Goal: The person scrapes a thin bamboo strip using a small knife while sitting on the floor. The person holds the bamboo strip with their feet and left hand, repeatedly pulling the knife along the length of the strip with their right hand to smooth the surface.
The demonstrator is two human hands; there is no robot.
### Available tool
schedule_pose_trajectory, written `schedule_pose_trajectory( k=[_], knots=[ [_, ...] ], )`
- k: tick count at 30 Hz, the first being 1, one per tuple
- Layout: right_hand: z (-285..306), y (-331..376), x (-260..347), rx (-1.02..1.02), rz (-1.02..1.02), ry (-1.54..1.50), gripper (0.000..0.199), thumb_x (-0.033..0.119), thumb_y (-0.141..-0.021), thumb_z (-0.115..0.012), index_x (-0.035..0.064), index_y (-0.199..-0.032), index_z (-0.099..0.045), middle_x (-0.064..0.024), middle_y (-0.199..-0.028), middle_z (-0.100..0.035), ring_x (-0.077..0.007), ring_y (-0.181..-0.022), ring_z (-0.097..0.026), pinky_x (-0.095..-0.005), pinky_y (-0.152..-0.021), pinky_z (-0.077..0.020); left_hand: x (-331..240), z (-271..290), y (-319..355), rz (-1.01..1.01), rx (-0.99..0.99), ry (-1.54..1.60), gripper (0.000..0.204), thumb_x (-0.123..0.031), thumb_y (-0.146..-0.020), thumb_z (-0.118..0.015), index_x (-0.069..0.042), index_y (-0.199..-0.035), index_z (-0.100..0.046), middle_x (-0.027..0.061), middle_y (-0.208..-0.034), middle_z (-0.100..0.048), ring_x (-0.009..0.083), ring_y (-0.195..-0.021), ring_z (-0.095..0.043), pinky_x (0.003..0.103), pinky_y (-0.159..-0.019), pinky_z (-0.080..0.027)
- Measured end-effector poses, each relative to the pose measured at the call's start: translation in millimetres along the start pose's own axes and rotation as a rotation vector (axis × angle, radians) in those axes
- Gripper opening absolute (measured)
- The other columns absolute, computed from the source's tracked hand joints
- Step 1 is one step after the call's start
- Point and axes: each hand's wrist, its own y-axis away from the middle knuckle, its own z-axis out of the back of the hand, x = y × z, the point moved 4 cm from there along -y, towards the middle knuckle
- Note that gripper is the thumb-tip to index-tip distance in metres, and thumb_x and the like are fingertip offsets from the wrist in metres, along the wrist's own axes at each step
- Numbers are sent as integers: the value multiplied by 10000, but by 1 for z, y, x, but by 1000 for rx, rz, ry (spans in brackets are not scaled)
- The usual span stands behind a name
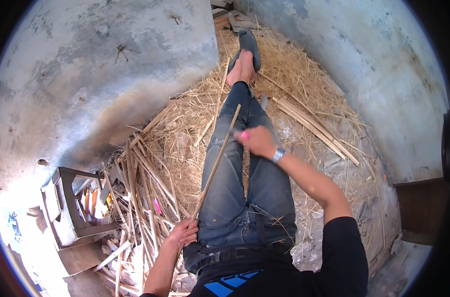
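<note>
A long, thin wooden strip (218, 161) slants across my outstretched legs, its far end lying near my knees. My left hand (183, 232) is closed round its near end beside my left hip. Above my thighs, my right hand (258, 142) is closed on a small tool with a pink handle (244, 134). A grey blur shows between this tool and the strip, so its working end cannot be made out. My right fist is just to the right of the strip, and a watch sits on that wrist.
Many cut strips (135, 183) lie heaped to my left, beside a box-like wooden frame (81, 203). A few more strips (316, 126) rest right of my knees. Pale shavings (294, 74) cover the floor around my feet. Walls (135, 44) stand on both sides.
</note>
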Motion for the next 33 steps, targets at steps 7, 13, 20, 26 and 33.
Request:
schedule_pose_trajectory(
  k=[7, 13, 20, 26, 33],
  knots=[
    [32, -46, -92, -129, -423, -63, 730, 615, -1032, -509, -2, -710, -730, -262, -707, -682, -468, -718, -683, -556, -685, -514, -5, 1, 9, 1, -90, -132, 477, -399, -1160, -357, -150, -764, -451, -38, -462, -357, 90, -300, -308, 269, -278, -226],
    [18, -46, -28, -78, -414, -292, 764, 690, -929, -641, -26, -669, -697, -259, -657, -657, -450, -671, -672, -527, -665, -516, -4, -8, -1, -13, -68, -80, 420, -345, -1157, -376, -133, -813, -489, -46, -480, -354, 74, -316, -311, 247, -298, -223],
    [-11, -15, 1, -53, -420, -339, 752, 691, -873, -717, -17, -626, -658, -254, -624, -636, -442, -615, -649, -523, -595, -502, -20, -35, -16, -16, -31, -97, 473, -427, -1164, -361, -142, -795, -448, -57, -491, -322, 71, -329, -264, 248, -330, -195],
    [-10, 22, 56, -27, -232, -289, 715, 659, -867, -746, 15, -588, -610, -238, -610, -624, -453, -611, -634, -516, -577, -495, -32, -42, -25, -30, -49, -122, 442, -380, -1161, -367, -143, -799, -457, -61, -479, -346, 74, -312, -292, 247, -324, -197],
    [-15, 57, 97, 101, -114, -389, 591, 576, -919, -729, 25, -712, -674, -207, -640, -634, -435, -625, -641, -492, -593, -495, -45, -57, -36, -68, -8, -164, 451, -418, -1165, -369, -121, -842, -474, -46, -506, -340, 81, -335, -291, 249, -347, -227]
  ],
)
